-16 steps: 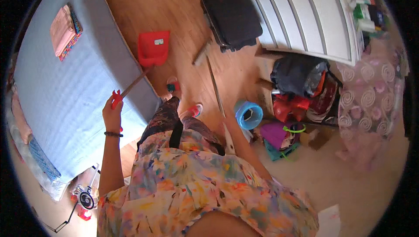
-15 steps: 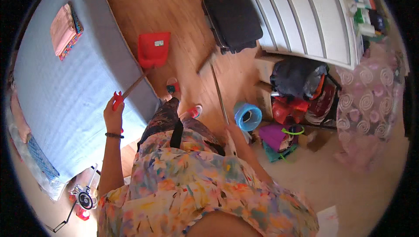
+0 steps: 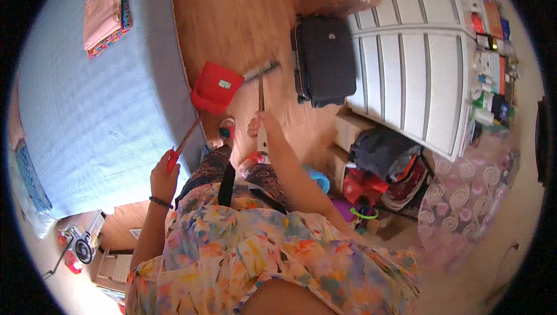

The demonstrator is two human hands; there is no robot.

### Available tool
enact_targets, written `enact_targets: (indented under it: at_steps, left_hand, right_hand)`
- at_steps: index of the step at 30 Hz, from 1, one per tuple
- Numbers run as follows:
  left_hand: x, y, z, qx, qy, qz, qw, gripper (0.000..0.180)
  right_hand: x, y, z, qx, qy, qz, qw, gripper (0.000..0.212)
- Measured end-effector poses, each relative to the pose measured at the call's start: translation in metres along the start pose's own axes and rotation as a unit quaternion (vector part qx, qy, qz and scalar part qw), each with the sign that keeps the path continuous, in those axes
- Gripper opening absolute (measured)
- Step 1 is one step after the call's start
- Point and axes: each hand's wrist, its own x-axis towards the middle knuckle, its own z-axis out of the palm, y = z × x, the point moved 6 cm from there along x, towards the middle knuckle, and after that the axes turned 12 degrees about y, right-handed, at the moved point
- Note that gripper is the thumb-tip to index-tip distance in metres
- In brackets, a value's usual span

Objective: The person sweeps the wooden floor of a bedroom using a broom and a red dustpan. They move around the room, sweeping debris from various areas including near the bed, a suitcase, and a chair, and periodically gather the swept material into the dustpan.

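Note:
My left hand [image 3: 165, 174] is closed round the red grip of a long-handled red dustpan [image 3: 216, 87]. The pan lies by the bed's edge, its stick slanting down to my hand. In my right hand [image 3: 261, 126] is the handle of a broom [image 3: 262, 70], fingers wrapped round it below the shaft. The broom's head reaches across the wooden floor just right of the pan, slightly blurred; whether it touches the pan I cannot tell. My feet in red and white shoes stand close below both.
A bed with a blue cover [image 3: 127, 100] fills the left, folded cloths [image 3: 105, 14] on it. Right stand a black suitcase [image 3: 326, 60], a white slatted cabinet [image 3: 400, 83], cardboard boxes [image 3: 349, 129], bags [image 3: 386, 158] and a blue bin [image 3: 318, 180], partly behind my right arm.
My right hand has moved forward and left with the broom, bringing its head beside the dustpan. The dustpan is now tilted differently. The whole view has shifted and turned.

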Motion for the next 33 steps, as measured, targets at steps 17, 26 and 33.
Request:
enact_targets:
  at_steps: [17,26,33]
  left_hand:
    - [-0.06,0.035,0.055,-0.02,0.067,-0.091,0.993,0.04]
    - [-0.139,0.076,0.122,0.009,0.158,-0.214,0.964,0.033]
    - [-0.186,0.078,0.191,-0.038,0.181,-0.355,0.916,0.041]
  right_hand:
    - [-0.007,-0.21,0.088,-0.266,-0.035,-0.125,0.955,0.031]
    - [-0.003,-0.312,0.069,-0.355,-0.044,-0.121,0.926,0.023]
    - [0.0,-0.345,0.108,-0.322,-0.123,0.04,0.938,0.022]
